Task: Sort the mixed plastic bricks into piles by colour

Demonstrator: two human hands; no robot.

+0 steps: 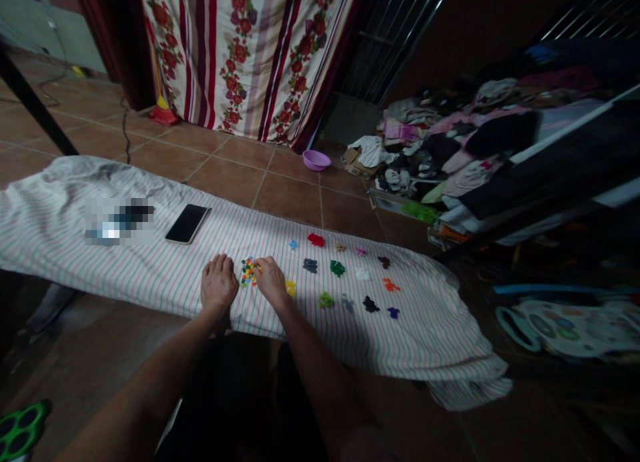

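Note:
My left hand (219,282) rests flat on the striped cloth, just left of a mixed pile of small coloured pieces (247,273). At the pile's right side is my right hand (271,280), its fingers pinched together over the pieces; whatever sits between the fingertips is hidden. Partly behind that hand lies a yellow heap (290,288). Farther right, small heaps stand apart by colour, among them a red heap (315,239), a dark green heap (337,269), a lime green heap (326,300), a black heap (371,304) and an orange heap (391,285).
A phone (187,223) lies on the striped cloth (150,275) to the left, beside a blurred-out patch. Beyond the cloth's far edge, a purple basin (317,160) sits on the tiled floor. Piled clothes (450,135) fill the right side.

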